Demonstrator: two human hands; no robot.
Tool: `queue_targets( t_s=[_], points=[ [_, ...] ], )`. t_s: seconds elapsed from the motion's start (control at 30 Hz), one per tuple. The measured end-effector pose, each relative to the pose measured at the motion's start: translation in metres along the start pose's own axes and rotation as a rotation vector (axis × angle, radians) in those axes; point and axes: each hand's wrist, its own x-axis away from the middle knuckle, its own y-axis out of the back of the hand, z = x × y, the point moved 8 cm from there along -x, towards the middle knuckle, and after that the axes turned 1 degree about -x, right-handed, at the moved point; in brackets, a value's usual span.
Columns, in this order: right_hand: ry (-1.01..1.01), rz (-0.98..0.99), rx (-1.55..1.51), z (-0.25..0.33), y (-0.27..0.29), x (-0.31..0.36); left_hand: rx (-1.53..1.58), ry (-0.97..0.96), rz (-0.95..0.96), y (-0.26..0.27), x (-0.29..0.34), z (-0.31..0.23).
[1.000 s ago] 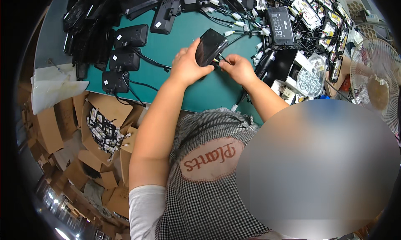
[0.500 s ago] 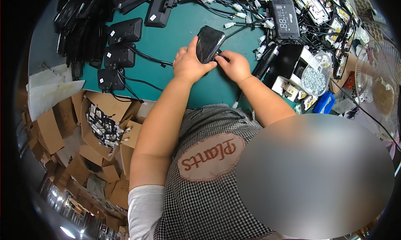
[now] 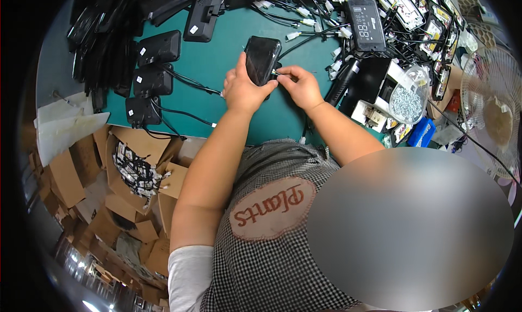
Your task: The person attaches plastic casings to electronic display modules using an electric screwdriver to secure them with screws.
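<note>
My left hand (image 3: 243,92) is wrapped around a black rectangular electronic unit with a glossy face (image 3: 262,56), its thumb along the near end. At the unit's right edge, my right hand (image 3: 299,87) pinches a thin light-tipped piece (image 3: 275,73), too small to name for certain. A black cable (image 3: 304,43) runs from near the unit's upper right toward a pile of wiring. To the left lie similar black units (image 3: 161,47) with white square stickers, some trailing cables.
Black casings (image 3: 106,45) crowd the far left. At the right are a display unit (image 3: 367,26), tangled cables, a clear tub of screws (image 3: 406,104), a blue object (image 3: 421,131) and a fan (image 3: 492,103). Cardboard boxes (image 3: 65,170) stand below the table's left edge.
Both hands have shifted slightly left with the unit, which stands more upright in the picture. My right fingers stay by its right edge, where a light tip now shows.
</note>
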Motion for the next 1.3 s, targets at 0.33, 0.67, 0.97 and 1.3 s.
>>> queue_targets(
  t_s=[0.33, 0.67, 0.97, 1.3],
  points=[
    [-0.201, 0.115, -0.117, -0.015, 0.0, -0.024, -0.003, 0.024, -0.018, 0.002, 0.001, -0.001],
    [0.3, 0.068, 0.717, 0.04, -0.002, -0.022, -0.035, 0.027, 0.022, 0.003, 0.0, -0.005],
    [-0.059, 0.225, 0.866, 0.026, -0.006, -0.037, -0.084, -0.198, -0.222, -0.001, 0.006, -0.009],
    [0.071, 0.422, -0.43, 0.089, 0.011, 0.01, 0.378, -0.538, 0.149, 0.031, 0.047, -0.04]
  ],
)
